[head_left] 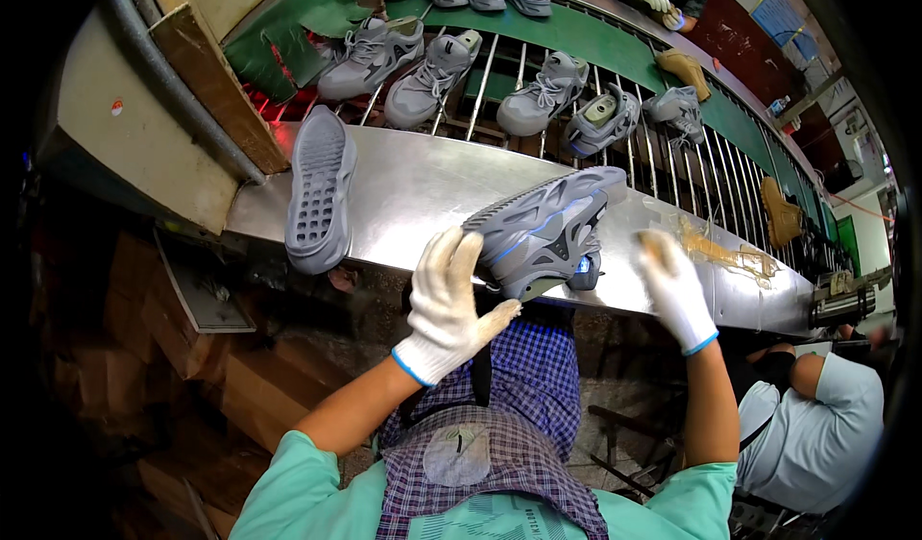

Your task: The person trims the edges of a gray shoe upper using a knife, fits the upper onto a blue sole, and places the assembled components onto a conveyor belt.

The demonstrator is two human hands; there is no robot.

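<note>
My left hand (448,302), in a white glove, grips a grey shoe sole with blue lines (544,229) at its near end and holds it tilted over the steel ledge (423,189). To the right of that sole, my right hand (674,290) is raised in its white glove, fingers apart and holding nothing. A second grey sole (320,190) lies tread up on the ledge's left part, its near end hanging over the front edge.
Several grey sneakers (427,77) ride on a rod conveyor behind the ledge, next to a green belt (586,36). Yellowish glue residue (722,250) smears the ledge's right end. Another person in light blue (816,425) sits at lower right. Cardboard boxes (250,386) stack at lower left.
</note>
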